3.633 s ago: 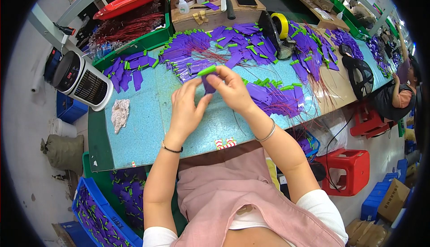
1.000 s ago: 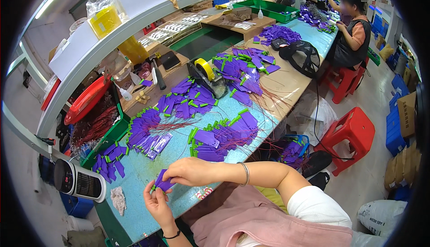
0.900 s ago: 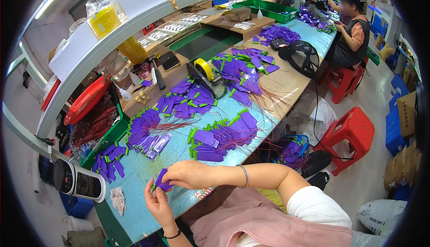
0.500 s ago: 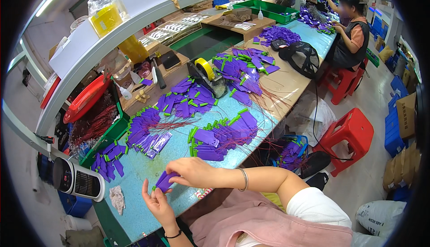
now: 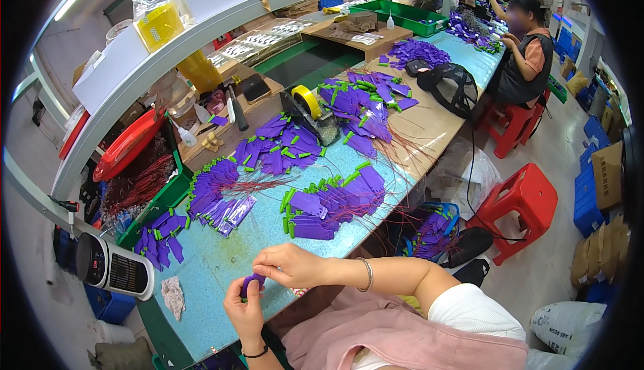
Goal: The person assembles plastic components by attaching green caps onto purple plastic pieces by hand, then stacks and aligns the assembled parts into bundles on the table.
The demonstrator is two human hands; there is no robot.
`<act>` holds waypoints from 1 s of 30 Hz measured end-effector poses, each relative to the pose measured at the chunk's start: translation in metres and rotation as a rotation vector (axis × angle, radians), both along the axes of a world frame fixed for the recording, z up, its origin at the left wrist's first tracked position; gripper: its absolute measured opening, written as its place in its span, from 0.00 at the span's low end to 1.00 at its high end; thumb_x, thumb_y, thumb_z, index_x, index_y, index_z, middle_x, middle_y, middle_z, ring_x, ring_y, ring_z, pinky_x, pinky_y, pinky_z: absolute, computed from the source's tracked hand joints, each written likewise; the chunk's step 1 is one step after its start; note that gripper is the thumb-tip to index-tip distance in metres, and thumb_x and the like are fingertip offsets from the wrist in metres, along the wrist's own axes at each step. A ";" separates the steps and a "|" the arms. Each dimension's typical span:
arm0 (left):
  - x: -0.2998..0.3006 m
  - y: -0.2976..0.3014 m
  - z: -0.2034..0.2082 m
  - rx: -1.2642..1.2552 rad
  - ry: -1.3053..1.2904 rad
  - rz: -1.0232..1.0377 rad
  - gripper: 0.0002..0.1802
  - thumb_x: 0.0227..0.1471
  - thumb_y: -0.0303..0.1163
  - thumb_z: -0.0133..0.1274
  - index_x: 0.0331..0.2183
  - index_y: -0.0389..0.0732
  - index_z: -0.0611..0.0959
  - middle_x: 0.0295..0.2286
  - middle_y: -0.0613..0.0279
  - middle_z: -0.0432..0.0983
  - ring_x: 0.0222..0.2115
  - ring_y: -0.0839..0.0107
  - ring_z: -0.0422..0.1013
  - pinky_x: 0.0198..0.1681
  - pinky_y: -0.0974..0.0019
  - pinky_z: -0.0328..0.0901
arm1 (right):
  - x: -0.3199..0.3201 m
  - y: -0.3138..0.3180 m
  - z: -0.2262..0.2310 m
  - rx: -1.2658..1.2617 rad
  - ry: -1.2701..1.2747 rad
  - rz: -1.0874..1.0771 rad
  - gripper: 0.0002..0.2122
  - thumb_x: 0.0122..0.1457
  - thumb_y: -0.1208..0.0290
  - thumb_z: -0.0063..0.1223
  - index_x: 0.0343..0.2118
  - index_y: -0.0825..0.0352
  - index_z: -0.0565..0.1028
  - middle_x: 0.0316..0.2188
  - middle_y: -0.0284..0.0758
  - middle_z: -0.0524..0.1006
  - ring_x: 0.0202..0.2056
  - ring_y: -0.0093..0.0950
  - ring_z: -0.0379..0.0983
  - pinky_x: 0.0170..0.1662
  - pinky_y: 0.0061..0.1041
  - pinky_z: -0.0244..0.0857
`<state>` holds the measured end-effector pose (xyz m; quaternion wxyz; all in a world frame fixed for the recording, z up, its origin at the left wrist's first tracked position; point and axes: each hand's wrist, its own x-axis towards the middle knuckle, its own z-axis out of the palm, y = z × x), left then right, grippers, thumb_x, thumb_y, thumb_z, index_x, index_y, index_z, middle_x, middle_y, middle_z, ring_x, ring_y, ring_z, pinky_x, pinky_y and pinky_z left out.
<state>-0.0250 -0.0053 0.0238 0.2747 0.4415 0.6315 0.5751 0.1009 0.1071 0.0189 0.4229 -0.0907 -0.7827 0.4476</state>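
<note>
A small flat purple piece (image 5: 251,283) is gripped in my left hand (image 5: 244,311), just above the near edge of the blue work mat. My right hand (image 5: 292,265) pinches the same piece at its upper side with thumb and fingers. Most of it is hidden behind my fingers. Beyond my hands lies a row of purple pieces with green ends (image 5: 335,202), thin red wires trailing from it. Left of that row is a fanned stack of similar pieces (image 5: 213,192), and a smaller pile (image 5: 161,237) lies farther left.
A tape dispenser (image 5: 310,116) stands among more purple pieces. A small heater (image 5: 115,267) and a crumpled cloth (image 5: 172,297) are at the left. A black mesh cap (image 5: 451,88) lies farther right. A red stool (image 5: 515,205) stands beside the bench; a co-worker (image 5: 526,55) sits beyond.
My left hand's raised fingers have folded in around the purple piece, which has turned and is now mostly covered. My right hand has shifted slightly, still at the piece.
</note>
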 end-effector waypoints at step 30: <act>0.022 0.002 0.003 -0.006 0.388 -0.296 0.10 0.51 0.28 0.47 0.23 0.32 0.77 0.18 0.46 0.72 0.20 0.52 0.71 0.20 0.60 0.60 | 0.017 -0.002 0.023 -0.008 -0.069 0.126 0.06 0.51 0.71 0.52 0.27 0.69 0.72 0.24 0.39 0.71 0.28 0.35 0.69 0.31 0.28 0.62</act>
